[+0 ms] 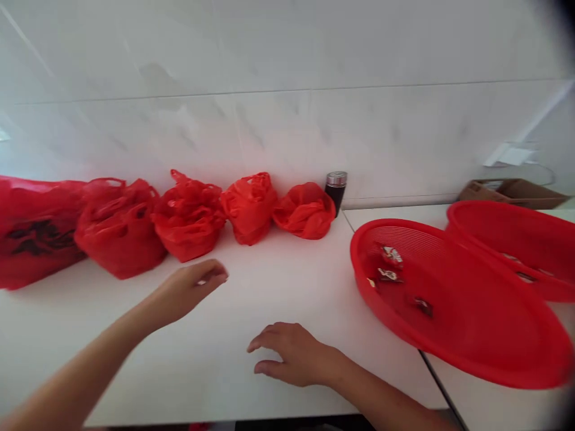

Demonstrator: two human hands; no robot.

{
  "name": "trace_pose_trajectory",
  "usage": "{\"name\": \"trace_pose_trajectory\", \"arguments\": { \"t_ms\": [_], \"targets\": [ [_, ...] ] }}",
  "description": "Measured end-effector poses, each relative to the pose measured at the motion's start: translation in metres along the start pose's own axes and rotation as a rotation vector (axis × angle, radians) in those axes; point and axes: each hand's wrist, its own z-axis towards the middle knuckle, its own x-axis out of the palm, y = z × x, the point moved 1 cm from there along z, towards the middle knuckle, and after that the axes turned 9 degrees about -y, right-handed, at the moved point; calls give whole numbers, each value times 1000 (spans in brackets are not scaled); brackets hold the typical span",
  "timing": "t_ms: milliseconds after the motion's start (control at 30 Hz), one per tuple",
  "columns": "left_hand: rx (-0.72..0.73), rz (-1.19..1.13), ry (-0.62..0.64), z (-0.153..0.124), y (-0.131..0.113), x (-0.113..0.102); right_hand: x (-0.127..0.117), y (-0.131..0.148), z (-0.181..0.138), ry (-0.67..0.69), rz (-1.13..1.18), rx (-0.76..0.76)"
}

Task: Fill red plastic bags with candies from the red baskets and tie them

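Observation:
My left hand (191, 290) hovers over the white tabletop (224, 359), just in front of a row of red plastic bags. Its fingers curve loosely, with a small gap by the thumb and nothing visible in them. Nearest to it is a bulging, crumpled bag (191, 221). Lower and farther right, my right hand (296, 354) is held with thumb and fingers apart, nothing between them. To its right, a large red plastic basket (476, 299) has several small wrapped pieces (390, 275) in it. A tied red bag (250, 209) and a low, round red bundle (305, 212) stand at the back.
Another red bag (121, 233) stands left, beside a large red bag with dark printing (40, 233). A black flask with a silver lid (336, 193) is by the wall (287, 131). Behind the basket are a second red basket (530, 233) and an open cardboard box (516, 193).

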Motion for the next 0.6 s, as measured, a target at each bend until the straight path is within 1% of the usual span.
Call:
{"name": "trace_pose_trajectory", "arguments": {
  "t_ms": [33,67,100,133,200,267,300,367,467,533,600],
  "targets": [
    [81,25,-38,27,-23,24,-8,-7,-11,-44,-17,48],
    [137,51,-107,52,-44,48,-15,-14,-19,-97,-36,88],
    [168,81,-202,75,-63,70,-21,-21,-24,-159,-56,122],
    [172,80,-251,96,-78,91,-25,-29,-27,-230,-79,155],
    [160,60,-297,131,-100,123,-35,-46,-25,-401,-124,239],
    [135,10,-292,155,-111,141,-44,-66,-16,-590,-156,347],
    [125,-24,-288,164,-113,145,-50,-76,-8,-680,-162,397],
    [111,-118,-288,174,-115,144,-59,-94,10,-844,-167,476],
    [91,-321,-299,175,-117,129,-69,-115,46,-1025,-215,522],
    [83,-453,-299,169,-121,116,-71,-126,73,-1096,-290,528],
    [69,-632,-277,160,-123,100,-71,-137,97,-1101,-363,549]
  ]
}}
